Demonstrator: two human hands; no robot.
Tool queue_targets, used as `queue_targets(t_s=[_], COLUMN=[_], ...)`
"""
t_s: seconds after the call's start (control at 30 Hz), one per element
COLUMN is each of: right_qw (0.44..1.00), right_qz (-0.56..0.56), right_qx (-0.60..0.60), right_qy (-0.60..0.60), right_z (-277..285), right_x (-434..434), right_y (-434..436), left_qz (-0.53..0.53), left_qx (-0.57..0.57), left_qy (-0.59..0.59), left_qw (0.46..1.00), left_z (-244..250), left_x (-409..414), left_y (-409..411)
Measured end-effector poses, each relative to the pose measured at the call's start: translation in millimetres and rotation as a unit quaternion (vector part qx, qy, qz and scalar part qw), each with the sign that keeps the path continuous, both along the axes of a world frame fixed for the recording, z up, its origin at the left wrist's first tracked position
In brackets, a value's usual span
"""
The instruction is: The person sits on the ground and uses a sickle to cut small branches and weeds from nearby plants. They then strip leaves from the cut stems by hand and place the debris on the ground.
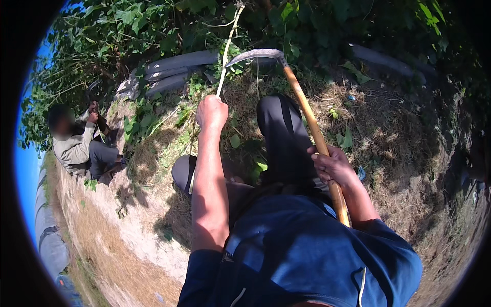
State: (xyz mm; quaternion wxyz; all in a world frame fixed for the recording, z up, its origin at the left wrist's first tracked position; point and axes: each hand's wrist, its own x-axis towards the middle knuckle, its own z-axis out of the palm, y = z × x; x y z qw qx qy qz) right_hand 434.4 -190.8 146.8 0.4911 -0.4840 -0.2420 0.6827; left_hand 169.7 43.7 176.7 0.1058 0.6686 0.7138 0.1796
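My left hand [213,113] is closed around a pale green plant stem [230,42] that runs up into the leaves. In my right hand [333,165] is the wooden handle [308,111] of a long-handled sickle. Its curved metal blade [255,55] reaches left from the top of the handle. The tip of the blade meets the stem, or overlaps it in view, a little above my left fist. Part of the stem is hidden inside that fist.
Dense leafy vines [145,27] rise ahead, with grey tube-like material [180,61] along their base. A co-worker [82,142] sits on the ground at the left, holding a curved tool [92,89]. Dry grass [353,99] and cut leaves cover the soil around my bent knees [282,126].
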Motion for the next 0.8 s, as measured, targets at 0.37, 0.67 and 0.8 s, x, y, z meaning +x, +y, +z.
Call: queue_targets(t_s=[0.37,0.67,0.8], right_qw=[0.988,0.961,0.703], right_qz=[-0.145,-0.018,0.08], right_qx=[-0.025,-0.139,-0.135], right_qy=[-0.034,-0.239,-0.693], right_z=[-83,-279,-258], right_x=[63,131,140], right_y=[-5,2,43], left_qz=[-0.029,-0.043,-0.045], left_qx=[0.03,0.046,0.082], left_qy=[0.045,0.071,0.063], left_qw=[0.998,0.996,0.994], left_z=[-10,-7,-6], left_x=[-16,-27,-32], left_y=[14,18,18])
